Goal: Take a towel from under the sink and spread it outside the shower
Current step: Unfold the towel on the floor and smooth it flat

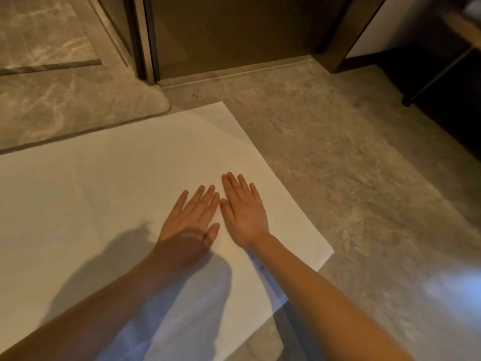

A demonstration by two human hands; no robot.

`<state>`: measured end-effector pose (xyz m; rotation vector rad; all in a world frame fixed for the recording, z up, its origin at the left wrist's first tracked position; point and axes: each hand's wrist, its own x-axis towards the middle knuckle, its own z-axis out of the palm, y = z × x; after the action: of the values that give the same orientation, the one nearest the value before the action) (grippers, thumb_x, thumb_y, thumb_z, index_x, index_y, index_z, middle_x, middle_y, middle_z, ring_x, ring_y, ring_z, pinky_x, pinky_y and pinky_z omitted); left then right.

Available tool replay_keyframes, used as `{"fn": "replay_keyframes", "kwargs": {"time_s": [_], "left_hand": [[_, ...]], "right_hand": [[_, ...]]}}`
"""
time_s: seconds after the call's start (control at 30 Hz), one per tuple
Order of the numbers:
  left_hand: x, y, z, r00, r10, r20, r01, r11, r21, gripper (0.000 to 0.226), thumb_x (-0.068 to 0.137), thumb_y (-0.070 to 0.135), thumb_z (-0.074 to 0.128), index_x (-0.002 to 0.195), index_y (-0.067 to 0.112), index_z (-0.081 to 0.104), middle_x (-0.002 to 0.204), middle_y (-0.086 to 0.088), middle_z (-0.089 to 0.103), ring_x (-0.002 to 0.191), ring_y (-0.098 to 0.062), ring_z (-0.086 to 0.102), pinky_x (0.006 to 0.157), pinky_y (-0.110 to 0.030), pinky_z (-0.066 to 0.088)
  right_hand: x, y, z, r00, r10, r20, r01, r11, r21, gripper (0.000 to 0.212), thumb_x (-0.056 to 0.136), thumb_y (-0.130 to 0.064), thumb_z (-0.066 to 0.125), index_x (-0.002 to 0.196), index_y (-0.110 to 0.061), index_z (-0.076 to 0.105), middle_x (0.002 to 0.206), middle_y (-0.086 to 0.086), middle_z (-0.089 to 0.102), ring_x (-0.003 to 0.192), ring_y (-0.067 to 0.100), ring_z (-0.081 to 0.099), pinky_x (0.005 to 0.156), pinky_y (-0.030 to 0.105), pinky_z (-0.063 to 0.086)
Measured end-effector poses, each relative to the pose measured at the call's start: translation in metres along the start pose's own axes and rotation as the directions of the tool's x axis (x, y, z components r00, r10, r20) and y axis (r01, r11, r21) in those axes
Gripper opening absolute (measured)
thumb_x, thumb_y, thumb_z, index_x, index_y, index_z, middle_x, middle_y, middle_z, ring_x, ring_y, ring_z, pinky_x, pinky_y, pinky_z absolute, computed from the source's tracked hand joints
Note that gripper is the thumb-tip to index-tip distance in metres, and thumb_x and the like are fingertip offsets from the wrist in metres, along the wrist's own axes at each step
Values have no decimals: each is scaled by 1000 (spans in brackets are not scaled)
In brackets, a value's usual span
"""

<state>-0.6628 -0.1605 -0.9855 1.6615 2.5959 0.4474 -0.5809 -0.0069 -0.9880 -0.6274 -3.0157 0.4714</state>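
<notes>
A white towel (109,194) lies spread flat on the marble floor, covering the left and middle of the view. Its far right corner has a folded-over layer. My left hand (191,221) rests palm down on the towel, fingers apart. My right hand (243,209) lies flat beside it, thumbs nearly touching, near the towel's right edge. Neither hand holds anything. Along the towel's far side runs the raised marble shower threshold (78,110).
A dark metal door frame post (145,40) stands at the threshold's end. A brown door (234,29) is behind it. A dark cabinet (442,82) is at the far right. Bare marble floor (364,178) stretches right of the towel.
</notes>
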Motion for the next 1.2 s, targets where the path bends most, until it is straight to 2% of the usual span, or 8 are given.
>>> {"fn": "replay_keyframes", "kwargs": {"time_s": [0.2, 0.33, 0.47, 0.7, 0.83, 1.0, 1.1, 1.2], "left_hand": [[-15, 11, 6, 998, -59, 36, 61, 998, -35, 63, 95, 35, 31, 152, 8, 30, 161, -7, 22, 150, -18, 14, 121, -44, 12], [-15, 15, 5, 997, -53, 65, 54, 998, -26, 64, 94, 36, 27, 151, 7, 31, 160, -8, 24, 149, -21, 18, 121, -46, 15], [-16, 22, -7, 998, -33, 52, 36, 998, -46, 65, 94, 37, 27, 149, 4, 34, 158, -13, 27, 148, -26, 22, 121, -47, 15], [-68, 64, 17, 974, 195, 114, -193, 981, -32, 64, 97, 41, 36, 146, -1, 37, 156, -18, 30, 147, -30, 23, 115, -49, 22], [-69, 59, 17, 977, 188, 103, -184, 982, -48, 67, 100, 43, 31, 151, 1, 27, 161, -15, 18, 150, -27, 14, 118, -47, 19], [-70, 63, 17, 978, 176, 116, -168, 983, -71, 67, 99, 43, 31, 152, 1, 24, 162, -14, 16, 150, -26, 13, 118, -48, 20], [-62, 50, 10, 975, 194, 112, -186, 980, -72, 68, 97, 42, 36, 150, 1, 30, 159, -16, 24, 148, -27, 20, 117, -46, 19], [-36, 9, -6, 995, 53, 85, -56, 998, 24, 67, 97, 40, 28, 149, -1, 31, 158, -19, 25, 147, -31, 22, 120, -46, 14]], "right_hand": [[-34, 61, -14, 994, 104, -14, -105, 994, -35, 59, 103, -47, 12, 157, -25, 6, 164, -7, 8, 150, 10, -3, 121, 31, -5], [-70, 117, -35, 960, 279, -7, -278, 958, -65, 62, 101, -49, 9, 157, -21, 5, 165, -3, 8, 151, 12, -2, 123, 37, 0], [-69, 93, -46, 944, 328, -32, -329, 942, -66, 60, 104, -40, 12, 157, -14, 8, 165, 4, 7, 151, 18, -1, 122, 37, -6], [-110, 0, -1, 994, 99, 44, -97, 995, -34, 57, 104, -47, 11, 157, -26, 9, 163, -9, 4, 151, 11, -4, 122, 34, -4], [-135, 65, -22, 972, 233, 30, -229, 967, -110, 61, 101, -49, 13, 157, -27, 0, 162, -11, -4, 150, 10, -9, 119, 27, -13], [-144, 91, -40, 947, 317, 43, -304, 935, -184, 64, 101, -49, 8, 157, -18, -1, 164, -2, -2, 151, 14, -7, 121, 34, -8], [-116, 50, -37, 969, 241, -52, -245, 963, -109, 65, 101, -51, 4, 157, -18, 5, 163, -6, -3, 150, 11, -7, 120, 28, -12], [-65, -6, -20, 996, 68, -52, -70, 997, -38, 61, 104, -48, 10, 157, -19, 7, 162, -7, -3, 151, 11, -6, 121, 30, -9]]}}
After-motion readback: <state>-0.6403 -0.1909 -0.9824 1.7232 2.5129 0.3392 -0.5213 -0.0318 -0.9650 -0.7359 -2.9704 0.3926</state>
